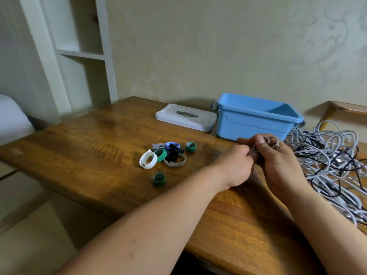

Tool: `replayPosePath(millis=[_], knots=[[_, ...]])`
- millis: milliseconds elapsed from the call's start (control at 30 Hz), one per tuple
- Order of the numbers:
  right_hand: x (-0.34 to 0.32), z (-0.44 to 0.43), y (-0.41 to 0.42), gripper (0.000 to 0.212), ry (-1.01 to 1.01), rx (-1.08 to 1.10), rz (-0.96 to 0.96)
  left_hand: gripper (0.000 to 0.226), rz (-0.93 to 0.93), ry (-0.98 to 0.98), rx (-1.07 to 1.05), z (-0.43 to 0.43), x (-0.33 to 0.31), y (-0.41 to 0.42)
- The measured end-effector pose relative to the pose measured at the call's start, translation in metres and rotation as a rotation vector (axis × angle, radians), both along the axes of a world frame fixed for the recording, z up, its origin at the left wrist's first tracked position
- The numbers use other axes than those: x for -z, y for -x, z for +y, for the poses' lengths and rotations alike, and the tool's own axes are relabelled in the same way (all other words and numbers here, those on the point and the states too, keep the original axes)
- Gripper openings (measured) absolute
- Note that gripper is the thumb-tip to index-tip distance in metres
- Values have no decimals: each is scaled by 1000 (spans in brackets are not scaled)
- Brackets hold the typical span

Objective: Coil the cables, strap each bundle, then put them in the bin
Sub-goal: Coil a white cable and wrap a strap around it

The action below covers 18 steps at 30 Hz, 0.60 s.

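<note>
Cables (327,161), white and black, lie in a loose tangle on the wooden table (89,145) just right of the blue bin (256,124). In front of the bin, both hands hold one thin white cable (271,140): the left hand (236,165) pinches its strands between thumb and fingertips, and the right hand (278,163) curls its fingers round small loops of it, thumb pressed on top. Touching the bin's left side lies a white lid (184,122) with a grey handle (187,114). In front of the bin and to its left sit rolled straps (164,155), white, green, grey and black, with one green roll (158,179) apart from the rest.
</note>
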State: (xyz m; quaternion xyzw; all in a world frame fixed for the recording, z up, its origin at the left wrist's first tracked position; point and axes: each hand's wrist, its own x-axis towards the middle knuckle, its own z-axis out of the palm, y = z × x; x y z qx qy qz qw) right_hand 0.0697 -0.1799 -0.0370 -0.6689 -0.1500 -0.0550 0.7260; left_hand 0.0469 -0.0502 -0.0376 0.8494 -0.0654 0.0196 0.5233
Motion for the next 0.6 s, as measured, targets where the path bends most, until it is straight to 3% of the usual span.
replayPosePath(millis=[100,200,333,400,467,533,600], knots=[[-1,13,1,33,-17,-80,104,38,-120,-425,-18,9,-8,17],[-10,31,2,46,31,-45,172,44,-184,-543,-67,19,-17,32],[-23,49,21,66,40,-260,243,47,-163,-263,-165,52,-26,38],[-19,56,38,51,298,-277,73,45,-157,-42,-233,82,-28,33],[-10,64,54,24,701,-256,-251,45,-125,117,-297,109,-31,29],[-6,78,70,22,898,-352,-427,43,-79,177,-348,126,-37,32],[-5,95,81,29,970,-429,-477,42,-55,219,-384,133,-41,37]])
